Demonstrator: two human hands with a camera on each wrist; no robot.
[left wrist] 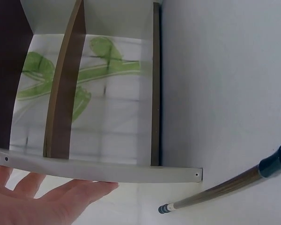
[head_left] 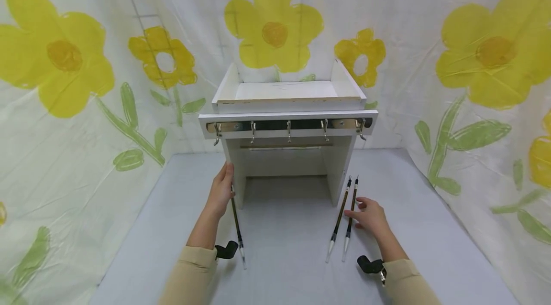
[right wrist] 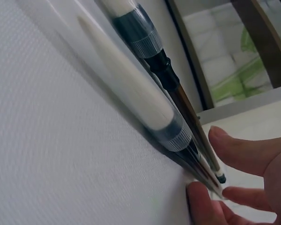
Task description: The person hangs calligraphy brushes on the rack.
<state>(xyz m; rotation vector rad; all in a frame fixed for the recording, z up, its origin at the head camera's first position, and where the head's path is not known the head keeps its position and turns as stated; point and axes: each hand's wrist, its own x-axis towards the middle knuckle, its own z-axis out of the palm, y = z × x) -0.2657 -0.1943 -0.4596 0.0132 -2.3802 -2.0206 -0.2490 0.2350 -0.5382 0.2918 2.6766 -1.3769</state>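
Note:
A white shelf unit (head_left: 286, 166) stands mid-table with a metal hook rail across its upper front. My left hand (head_left: 221, 188) rests its fingers against the outside of the left side panel (left wrist: 98, 171). Beside that hand, a calligraphy brush (head_left: 236, 221) with a clear cap lies on the table, not held. Two more capped calligraphy brushes lie side by side at the right: an inner one (head_left: 340, 214) and an outer one (head_left: 353, 202). My right hand (head_left: 371, 216) straddles the outer brush, thumb on one side and fingers on the other, with a gap visible between them.
The white table (head_left: 284, 276) runs to a hanging sheet (head_left: 400, 47) printed with yellow flowers. Several metal hooks (head_left: 289, 132) jut forward from the shelf. A black device (head_left: 226, 250) sits on the left wrist and another black device (head_left: 369, 265) on the right.

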